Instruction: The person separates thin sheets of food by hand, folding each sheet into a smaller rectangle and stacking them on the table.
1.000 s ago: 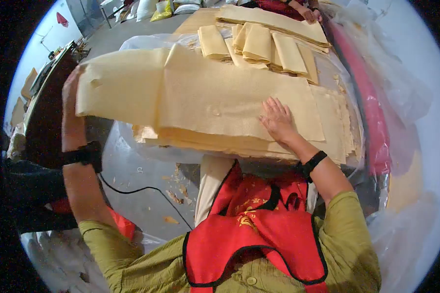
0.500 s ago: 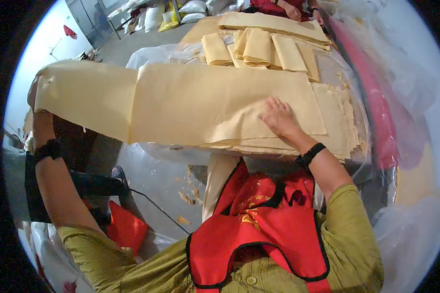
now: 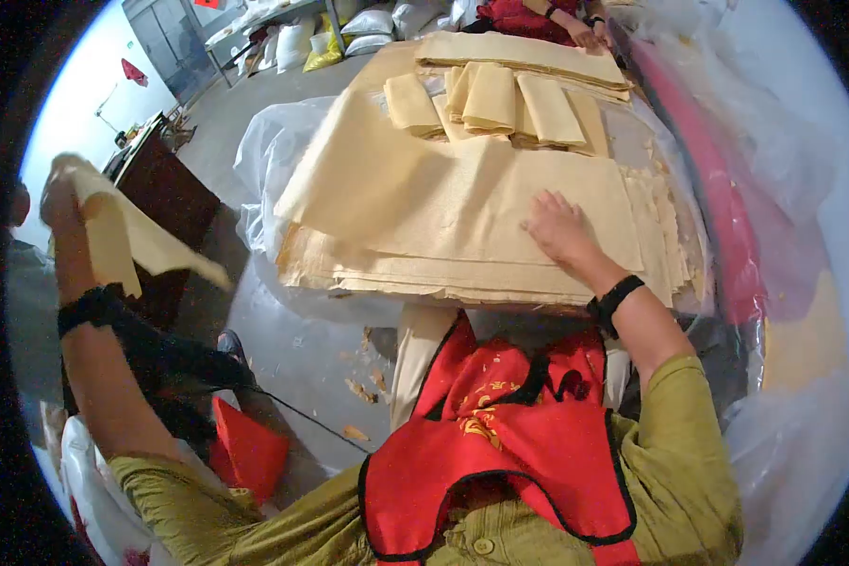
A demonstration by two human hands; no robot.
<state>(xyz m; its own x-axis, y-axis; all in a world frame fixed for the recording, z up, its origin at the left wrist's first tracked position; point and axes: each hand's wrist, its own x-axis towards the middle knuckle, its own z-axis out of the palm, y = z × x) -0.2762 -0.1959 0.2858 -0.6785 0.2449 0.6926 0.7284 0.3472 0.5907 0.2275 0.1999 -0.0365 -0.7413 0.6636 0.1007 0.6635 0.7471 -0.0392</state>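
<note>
Pale yellow, papery sheet (image 3: 127, 241) hung limp from the raised left hand (image 3: 61, 198), fingers clenched on its edge, well clear of the ragged stack (image 3: 424, 217), where the right hand (image 3: 561, 231) lay flat, fingers spread.

Your thin pale-yellow sheet (image 3: 127, 236) hangs crumpled in the air at nine o'clock; the flat stack (image 3: 443, 212) of like sheets lies at twelve, its edges ragged.
</note>
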